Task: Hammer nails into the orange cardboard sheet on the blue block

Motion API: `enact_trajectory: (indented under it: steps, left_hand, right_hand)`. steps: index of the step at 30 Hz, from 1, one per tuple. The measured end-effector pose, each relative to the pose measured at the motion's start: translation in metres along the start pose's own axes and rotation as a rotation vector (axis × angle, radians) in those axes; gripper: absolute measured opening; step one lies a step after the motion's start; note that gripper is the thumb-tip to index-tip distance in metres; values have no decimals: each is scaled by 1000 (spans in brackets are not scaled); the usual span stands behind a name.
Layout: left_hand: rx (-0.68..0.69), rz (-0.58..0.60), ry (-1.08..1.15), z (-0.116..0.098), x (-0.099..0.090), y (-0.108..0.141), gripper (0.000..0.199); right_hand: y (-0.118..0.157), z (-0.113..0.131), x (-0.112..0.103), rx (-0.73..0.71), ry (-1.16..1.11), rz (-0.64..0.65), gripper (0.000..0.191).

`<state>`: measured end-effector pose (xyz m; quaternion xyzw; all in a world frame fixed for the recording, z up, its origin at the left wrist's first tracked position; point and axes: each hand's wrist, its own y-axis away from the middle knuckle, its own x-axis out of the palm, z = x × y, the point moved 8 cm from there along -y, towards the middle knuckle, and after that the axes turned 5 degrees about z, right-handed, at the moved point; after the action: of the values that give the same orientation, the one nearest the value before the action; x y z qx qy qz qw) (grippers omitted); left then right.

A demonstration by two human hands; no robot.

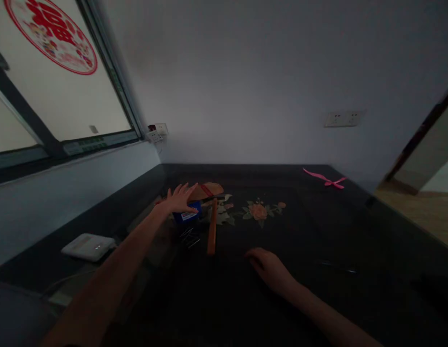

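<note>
My left hand [179, 198] reaches far over the table with its fingers spread. It is over a small blue box [189, 214] with a white label; whether it touches the box I cannot tell. Just behind lies a flat tan object [209, 189] with a red band. To the right of the box is a hammer [211, 231], its wooden handle pointing towards me and its dark head hard to make out. Several thin nails [190, 237] lie loose in front of the box. My right hand [269, 270] rests on the table, fingers curled together, with nothing visible in it.
The dark table [267, 308] bears a printed flower pattern. At the left, beside my forearm, lies a white device [89, 246] with a cable. A pink ribbon [327, 181] is at the far right. A thin dark item [337, 266] lies right of my right hand. A wall bounds the back.
</note>
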<state>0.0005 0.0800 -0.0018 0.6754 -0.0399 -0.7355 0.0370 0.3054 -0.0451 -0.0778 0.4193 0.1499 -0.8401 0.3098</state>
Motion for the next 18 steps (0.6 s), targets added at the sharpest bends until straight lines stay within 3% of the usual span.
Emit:
enact_trajectory:
  steps: [3, 7, 18]
  left_hand:
    - [-48, 87, 11, 10, 16, -4, 114]
    - [-48, 70, 27, 8, 22, -4, 106]
    - [-93, -20, 3, 12, 26, -11, 99]
  right_hand:
    - [-4, -1, 1, 13, 46, 15, 19]
    - [-24, 1, -2, 32, 115, 60, 22]
    - [-164, 39, -1, 234, 245, -77, 34]
